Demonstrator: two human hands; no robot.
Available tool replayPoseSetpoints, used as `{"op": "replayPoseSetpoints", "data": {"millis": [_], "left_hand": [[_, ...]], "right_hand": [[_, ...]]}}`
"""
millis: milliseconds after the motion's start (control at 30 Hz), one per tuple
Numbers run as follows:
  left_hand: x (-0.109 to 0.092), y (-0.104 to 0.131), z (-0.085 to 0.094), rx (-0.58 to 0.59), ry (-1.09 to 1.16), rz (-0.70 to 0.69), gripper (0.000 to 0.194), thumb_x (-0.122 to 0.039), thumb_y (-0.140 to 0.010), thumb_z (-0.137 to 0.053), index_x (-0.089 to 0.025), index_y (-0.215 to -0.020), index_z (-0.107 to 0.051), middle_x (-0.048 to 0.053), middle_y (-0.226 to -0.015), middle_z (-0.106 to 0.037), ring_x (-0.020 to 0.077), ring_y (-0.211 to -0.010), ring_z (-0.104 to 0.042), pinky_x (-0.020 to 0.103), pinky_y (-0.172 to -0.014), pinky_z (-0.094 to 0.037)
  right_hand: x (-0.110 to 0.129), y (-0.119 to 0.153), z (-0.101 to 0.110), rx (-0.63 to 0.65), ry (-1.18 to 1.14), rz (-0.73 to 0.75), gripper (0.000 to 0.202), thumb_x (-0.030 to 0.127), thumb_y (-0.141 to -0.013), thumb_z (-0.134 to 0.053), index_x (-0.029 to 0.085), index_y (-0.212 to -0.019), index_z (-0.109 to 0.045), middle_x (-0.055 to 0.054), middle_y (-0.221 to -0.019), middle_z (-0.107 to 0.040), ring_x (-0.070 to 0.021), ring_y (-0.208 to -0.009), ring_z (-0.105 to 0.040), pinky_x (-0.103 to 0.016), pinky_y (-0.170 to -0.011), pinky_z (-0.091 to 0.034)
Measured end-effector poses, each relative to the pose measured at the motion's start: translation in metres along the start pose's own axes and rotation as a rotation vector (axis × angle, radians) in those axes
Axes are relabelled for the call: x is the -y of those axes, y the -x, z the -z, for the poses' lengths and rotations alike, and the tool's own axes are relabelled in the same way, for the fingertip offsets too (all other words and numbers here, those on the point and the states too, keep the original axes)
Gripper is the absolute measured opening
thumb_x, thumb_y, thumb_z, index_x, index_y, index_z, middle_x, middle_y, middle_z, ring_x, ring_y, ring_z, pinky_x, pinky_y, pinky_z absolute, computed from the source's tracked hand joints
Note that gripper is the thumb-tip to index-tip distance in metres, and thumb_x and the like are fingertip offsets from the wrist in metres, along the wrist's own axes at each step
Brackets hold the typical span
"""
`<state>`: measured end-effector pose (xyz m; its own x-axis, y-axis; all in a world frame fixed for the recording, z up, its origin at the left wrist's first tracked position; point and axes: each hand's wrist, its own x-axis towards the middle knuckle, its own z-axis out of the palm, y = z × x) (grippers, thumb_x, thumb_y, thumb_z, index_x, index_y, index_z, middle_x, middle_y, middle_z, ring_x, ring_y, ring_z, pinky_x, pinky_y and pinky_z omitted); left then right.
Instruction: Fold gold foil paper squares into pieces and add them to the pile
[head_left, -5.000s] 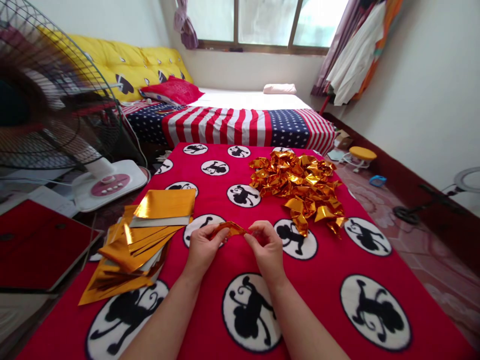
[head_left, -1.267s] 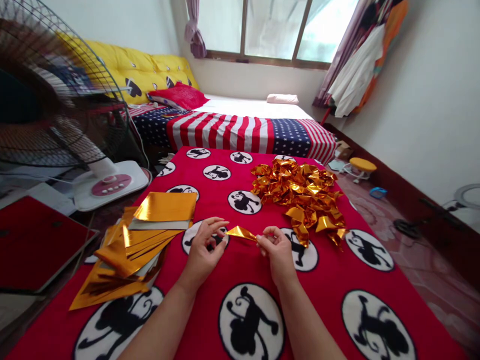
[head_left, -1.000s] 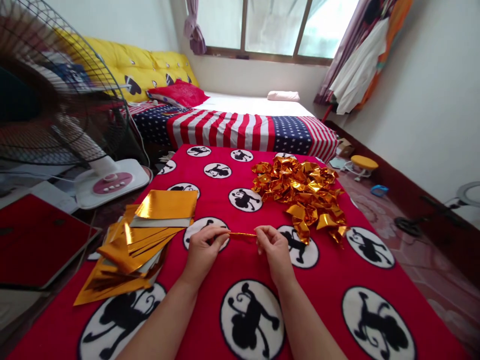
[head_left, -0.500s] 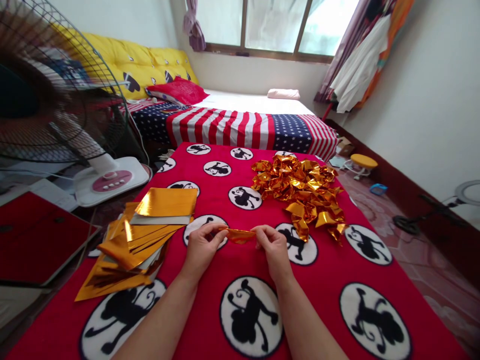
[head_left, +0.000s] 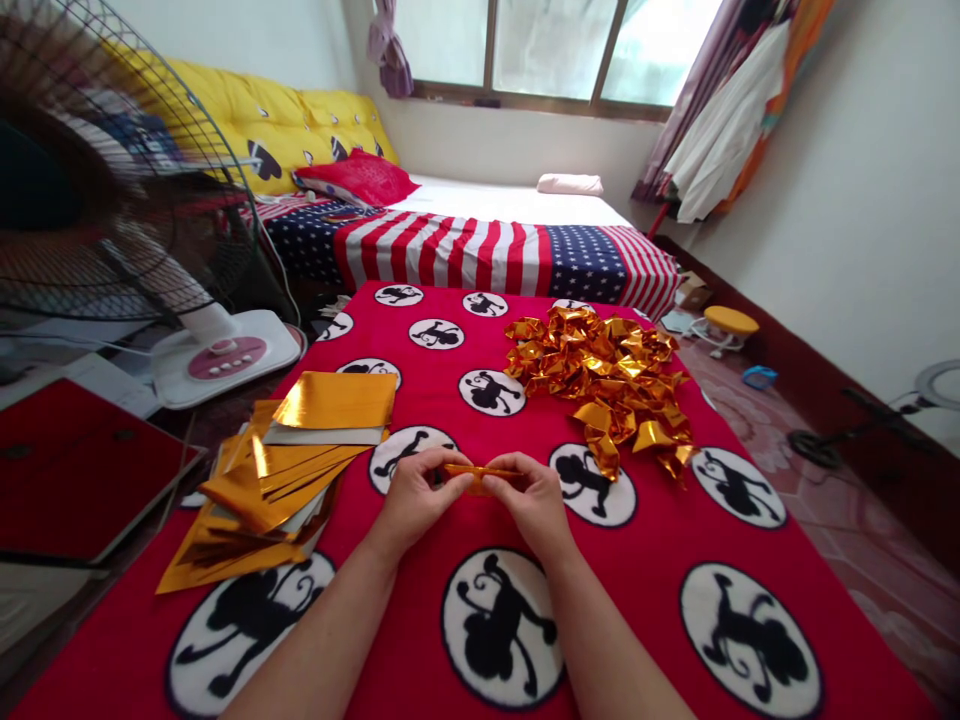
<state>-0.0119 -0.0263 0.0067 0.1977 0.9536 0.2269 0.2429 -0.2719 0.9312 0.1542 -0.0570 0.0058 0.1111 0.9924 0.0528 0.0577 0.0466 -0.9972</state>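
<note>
A small folded piece of gold foil paper (head_left: pixel 478 470) is pinched between both hands, above the middle of the red cloth. My left hand (head_left: pixel 424 492) grips its left part, thumb in front and fingers behind. On its right part, my right hand (head_left: pixel 526 492) holds it the same way, the two thumbs close together. To the left lies a loose stack of flat gold foil sheets (head_left: pixel 334 402), some showing pale undersides. A heap of folded gold foil pieces (head_left: pixel 592 355) rests at the right, a few of them nearer to my right hand.
The red cloth (head_left: pixel 405 640) has white circles with black monkey figures. A standing fan (head_left: pixel 225 355) is at the left, beside a red flat board or box (head_left: pixel 82 470). Beyond is a bed with a striped, starred cover (head_left: pixel 450 250). A yellow-topped stool (head_left: pixel 731 320) stands at the right.
Both hands have moved inward along the foil piece, from its outer ends to near its middle. The thumbs now sit on its front. The stack and heap look the same.
</note>
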Motion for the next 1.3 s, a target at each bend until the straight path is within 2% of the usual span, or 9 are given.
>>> {"op": "replayPoseSetpoints", "data": {"millis": [100,267,400,567,667,833,1067,1300], "left_hand": [[-0.004,0.0,-0.002,0.032,0.001,-0.034,0.011,-0.028,-0.075,-0.07,-0.019,-0.08,-0.075,0.005,-0.079,-0.073,0.0166,-0.072,-0.064,0.023,-0.064,-0.049],[0.0,0.0,0.0,0.046,0.001,-0.028,0.013,-0.029,-0.08,-0.067,-0.019,-0.079,-0.076,0.005,-0.078,-0.073,0.017,-0.072,-0.065,0.024,-0.066,-0.05],[0.006,-0.001,0.002,0.004,0.045,0.065,0.011,-0.029,-0.076,-0.07,-0.019,-0.078,-0.077,0.004,-0.076,-0.074,0.0164,-0.069,-0.066,0.023,-0.065,-0.051],[0.01,-0.002,0.002,-0.092,0.186,0.214,0.018,-0.033,-0.07,-0.075,-0.017,-0.079,-0.077,0.003,-0.066,-0.072,0.0131,-0.059,-0.062,0.02,-0.055,-0.05],[0.012,-0.002,0.001,-0.107,0.258,0.245,0.023,-0.035,-0.069,-0.076,-0.016,-0.083,-0.077,0.005,-0.074,-0.073,0.0139,-0.064,-0.064,0.02,-0.056,-0.051],[0.012,-0.003,0.001,-0.129,0.249,0.187,0.027,-0.037,-0.07,-0.075,-0.017,-0.088,-0.077,0.006,-0.091,-0.074,0.0176,-0.079,-0.068,0.023,-0.068,-0.055],[0.011,-0.005,0.0,-0.155,0.157,0.122,0.024,-0.032,-0.071,-0.073,-0.016,-0.09,-0.077,0.007,-0.091,-0.075,0.0199,-0.084,-0.069,0.027,-0.077,-0.056],[0.009,-0.005,-0.003,-0.151,0.172,0.1,0.022,-0.026,-0.071,-0.073,-0.015,-0.091,-0.075,0.006,-0.091,-0.074,0.0177,-0.083,-0.068,0.025,-0.076,-0.055]], "right_hand": [[0.002,0.001,0.0,0.008,0.013,0.021,0.007,0.025,-0.073,-0.068,0.019,-0.074,-0.069,-0.001,-0.071,-0.069,-0.0155,-0.066,-0.062,-0.025,-0.063,-0.05],[0.001,0.001,-0.002,-0.018,0.014,0.011,0.006,0.024,-0.072,-0.069,0.018,-0.071,-0.069,-0.001,-0.069,-0.068,-0.0154,-0.065,-0.062,-0.026,-0.064,-0.049],[-0.002,0.0,-0.001,-0.049,0.035,0.007,0.007,0.025,-0.073,-0.069,0.018,-0.072,-0.069,-0.002,-0.07,-0.069,-0.0161,-0.065,-0.062,-0.026,-0.063,-0.049],[-0.002,-0.002,0.004,-0.103,0.111,0.074,0.008,0.026,-0.078,-0.067,0.018,-0.075,-0.069,-0.002,-0.073,-0.067,-0.0153,-0.068,-0.061,-0.026,-0.064,-0.046],[-0.001,-0.002,0.006,-0.105,0.125,0.138,0.009,0.026,-0.081,-0.064,0.02,-0.081,-0.071,-0.002,-0.078,-0.067,-0.0152,-0.072,-0.06,-0.025,-0.065,-0.045],[-0.002,-0.002,0.006,-0.081,0.042,0.189,0.011,0.023,-0.083,-0.062,0.021,-0.086,-0.072,-0.004,-0.087,-0.068,-0.0173,-0.082,-0.063,-0.026,-0.071,-0.048],[-0.005,-0.003,0.003,-0.094,0.051,0.188,0.012,0.021,-0.082,-0.062,0.021,-0.086,-0.073,-0.004,-0.087,-0.067,-0.0177,-0.082,-0.063,-0.028,-0.072,-0.049],[-0.002,-0.002,0.002,-0.117,0.061,0.191,0.011,0.022,-0.082,-0.062,0.02,-0.086,-0.072,-0.004,-0.086,-0.066,-0.0175,-0.081,-0.062,-0.028,-0.071,-0.048]]}}
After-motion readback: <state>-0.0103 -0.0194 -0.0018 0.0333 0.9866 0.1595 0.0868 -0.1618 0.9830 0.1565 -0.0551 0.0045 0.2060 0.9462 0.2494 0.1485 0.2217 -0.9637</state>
